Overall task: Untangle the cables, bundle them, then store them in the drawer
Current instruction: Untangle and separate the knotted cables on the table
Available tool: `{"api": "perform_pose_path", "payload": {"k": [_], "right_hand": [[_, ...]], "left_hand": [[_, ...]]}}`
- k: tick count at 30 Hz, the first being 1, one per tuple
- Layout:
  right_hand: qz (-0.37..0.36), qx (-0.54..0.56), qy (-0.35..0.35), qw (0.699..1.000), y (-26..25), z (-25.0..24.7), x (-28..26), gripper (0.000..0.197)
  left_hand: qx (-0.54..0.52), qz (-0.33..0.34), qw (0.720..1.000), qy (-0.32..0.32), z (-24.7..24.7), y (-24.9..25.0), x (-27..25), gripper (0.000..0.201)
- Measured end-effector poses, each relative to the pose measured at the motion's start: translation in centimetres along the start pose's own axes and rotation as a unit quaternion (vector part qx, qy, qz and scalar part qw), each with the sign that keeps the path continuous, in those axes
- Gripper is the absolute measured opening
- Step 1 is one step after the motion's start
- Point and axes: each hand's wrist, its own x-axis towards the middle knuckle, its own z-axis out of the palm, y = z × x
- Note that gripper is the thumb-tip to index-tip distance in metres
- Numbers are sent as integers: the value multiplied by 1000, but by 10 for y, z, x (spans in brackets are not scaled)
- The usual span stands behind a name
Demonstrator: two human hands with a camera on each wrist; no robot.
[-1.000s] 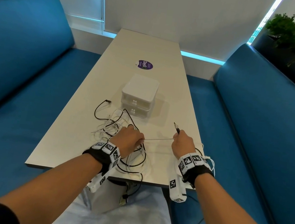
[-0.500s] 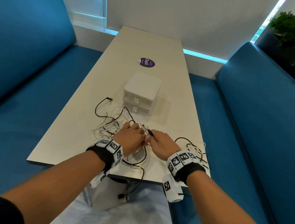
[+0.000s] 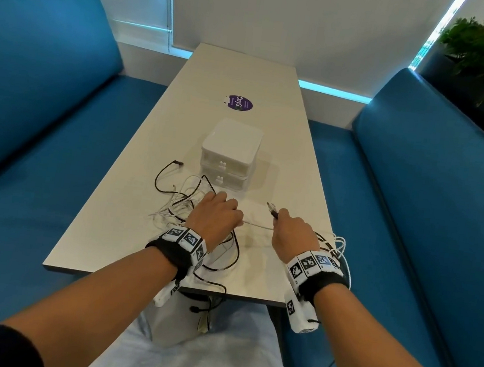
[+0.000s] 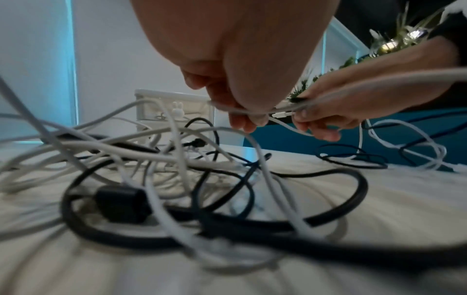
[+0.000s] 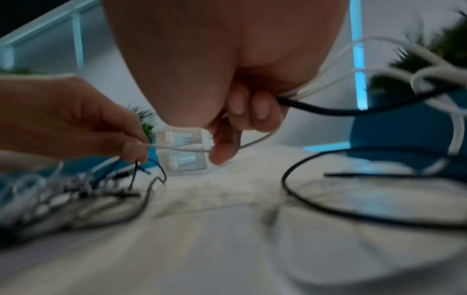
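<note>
A tangle of black and white cables [image 3: 183, 203] lies on the pale table [image 3: 294, 171] near its front edge, under and left of my left hand [image 3: 215, 216]. My left hand pinches a thin white cable [image 3: 257, 224] that runs taut to my right hand [image 3: 292, 233]. My right hand grips that white cable together with a black cable whose plug [image 3: 271, 209] sticks up from the fist. In the right wrist view its fingers [image 5: 237, 107] curl round both cables. A small white two-drawer box [image 3: 230, 153] stands just behind the hands, drawers shut.
More black and white cable loops [image 3: 336, 246] lie at the table's right front edge behind my right wrist. One black cable [image 3: 208, 298] hangs over the front edge toward my lap. A purple sticker [image 3: 240, 103] sits farther back. Blue benches [image 3: 433, 206] flank the table.
Half a second ago my hands were together over the tangle. My right hand has since moved right, drawing the white cable taut between the two hands.
</note>
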Motion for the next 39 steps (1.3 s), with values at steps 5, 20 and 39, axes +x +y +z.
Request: {"api": "perform_pose_path", "payload": {"k": [5, 20, 39], "right_hand": [[-41, 180, -54, 981, -19, 6, 1, 23], [31, 100, -101, 989, 12, 1, 1, 22], [4, 232, 15, 973, -20, -4, -1, 37]], "left_hand": [[11, 1, 1000, -25, -10, 12, 5, 29], [-212, -78, 964, -138, 3, -11, -14, 28], [-169, -87, 971, -148, 1, 7, -9, 27]]}}
